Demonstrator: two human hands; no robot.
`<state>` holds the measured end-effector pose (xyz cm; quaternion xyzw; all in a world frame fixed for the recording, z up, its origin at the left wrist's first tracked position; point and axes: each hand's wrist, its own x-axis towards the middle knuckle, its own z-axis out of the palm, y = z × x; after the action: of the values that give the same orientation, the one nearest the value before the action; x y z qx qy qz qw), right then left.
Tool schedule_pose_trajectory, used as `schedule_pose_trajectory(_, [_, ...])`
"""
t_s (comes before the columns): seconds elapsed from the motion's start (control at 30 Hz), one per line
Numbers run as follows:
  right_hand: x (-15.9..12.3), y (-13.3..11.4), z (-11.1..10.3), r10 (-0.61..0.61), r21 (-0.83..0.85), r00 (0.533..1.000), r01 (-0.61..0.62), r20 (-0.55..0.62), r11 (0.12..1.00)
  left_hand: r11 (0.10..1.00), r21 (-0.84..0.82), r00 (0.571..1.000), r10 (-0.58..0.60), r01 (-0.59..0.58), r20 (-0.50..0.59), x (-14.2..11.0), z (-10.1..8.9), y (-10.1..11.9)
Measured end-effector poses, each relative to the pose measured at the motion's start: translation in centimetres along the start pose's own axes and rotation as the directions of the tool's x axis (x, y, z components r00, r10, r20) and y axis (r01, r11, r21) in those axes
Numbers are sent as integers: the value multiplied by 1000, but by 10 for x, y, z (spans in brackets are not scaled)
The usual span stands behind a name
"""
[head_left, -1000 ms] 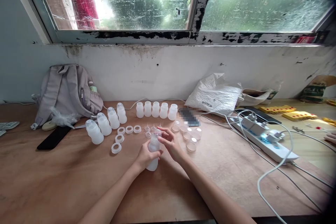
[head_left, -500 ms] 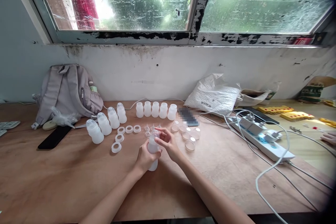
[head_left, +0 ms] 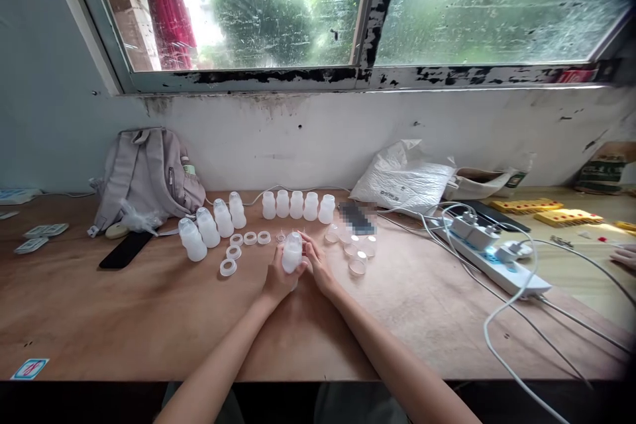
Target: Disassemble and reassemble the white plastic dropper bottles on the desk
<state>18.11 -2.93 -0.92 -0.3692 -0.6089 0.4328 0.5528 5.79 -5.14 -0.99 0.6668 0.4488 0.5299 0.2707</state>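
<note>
My left hand (head_left: 278, 278) is wrapped round a frosted baby bottle (head_left: 292, 253) with a clear domed cap, its thumb across the front. My right hand (head_left: 319, 266) lies against the bottle's right side, fingers bent toward its upper part; some fingertips are hidden. Just behind the bottle are small clear nipples (head_left: 281, 237), mostly covered by the hands. To the left lie several white collar rings (head_left: 233, 252). Several capped bottles (head_left: 207, 228) stand beyond them in a slanting row. Uncapped bottles (head_left: 297, 204) form a row at the back. Clear round discs (head_left: 356, 267) lie to the right.
A grey backpack (head_left: 149, 172) and a black phone (head_left: 125, 250) are at the left. Behind on the right lies a silver plastic mailer (head_left: 405, 175). A white power strip (head_left: 489, 258) with loose cables spans the right side. Another person's hand (head_left: 623, 255) shows at the far right.
The bottle has tipped and come slightly up, its cap now facing me more. My right hand has moved from the bottle's top down to its side. The view has shifted somewhat.
</note>
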Motion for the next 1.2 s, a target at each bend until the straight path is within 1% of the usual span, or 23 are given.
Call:
schedule_pose_trajectory(0.07, [3, 8, -6, 61, 4, 996, -60, -71, 998, 999, 44, 1000, 13, -13, 3, 3, -2, -4])
schedule_pose_trajectory(0.17, [6, 15, -12, 83, -34, 984, -89, -157, 995, 997, 73, 1000, 15, -14, -15, 4, -11, -6])
schedule_pose_trajectory(0.23, [6, 15, -13, 80, -60, 983, -91, -165, 994, 998, 61, 1000, 8, -8, 5, 3, -20, -7])
schedule_pose_trajectory(0.3, [5, 14, -12, 82, -84, 985, -96, -153, 992, 999, 53, 998, -14, 11, 54, 2, -30, -6])
schedule_pose_trajectory(0.4, [3, 11, -11, 84, -117, 986, -102, -145, 988, 994, 105, 992, -49, 37, 114, 2, -42, -3])
schedule_pose_trajectory(0.5, [3, 11, -10, 80, -122, 985, -99, -151, 988, 981, 194, 990, -48, 22, 130, 5, -50, 6])
schedule_pose_trajectory(0.57, [3, 13, -11, 74, -119, 986, -93, -150, 989, 963, 267, 994, -9, -21, 112, 8, -55, 18])
schedule_pose_trajectory(0.63, [4, 14, -11, 71, -119, 987, -89, -147, 989, 922, 380, 993, 33, -75, 117, 14, -62, 32])
schedule_pose_trajectory(0.67, [3, 15, -11, 71, -120, 987, -89, -146, 989, 889, 445, 988, 38, -103, 153, 19, -66, 40])
schedule_pose_trajectory(0.73, [3, 16, -12, 73, -124, 986, -92, -147, 988, 824, 546, 968, 14, -153, 251, 32, -75, 55])
schedule_pose_trajectory(0.8, [2, 17, -13, 75, -130, 986, -95, -152, 987, 765, 616, 954, -5, -190, 301, 51, -85, 67])
schedule_pose_trajectory(0.87, [2, 18, -13, 75, -142, 985, -98, -157, 985, 692, 704, 962, -49, -163, 270, 75, -95, 75])
schedule_pose_trajectory(0.93, [2, 19, -13, 74, -168, 984, -101, -159, 981, 579, 800, 962, -94, -155, 254, 104, -105, 78])
schedule_pose_trajectory(0.97, [2, 20, -12, 69, -188, 985, -99, -159, 977, 501, 854, 966, -121, -140, 229, 118, -109, 77])
schedule_pose_trajectory(1.0, [2, 20, -11, 58, -212, 985, -92, -160, 973, 471, 872, 968, -130, -131, 215, 131, -112, 76])
schedule_pose_trajectory(1.1, [1, 17, -9, 7, -277, 989, -49, -150, 960, 415, 901, 966, -158, -123, 204, 164, -114, 65])
schedule_pose_trajectory(1.2, [1, 14, -8, -17, -316, 991, -25, -130, 948, 358, 927, 967, -176, -111, 183, 181, -108, 49])
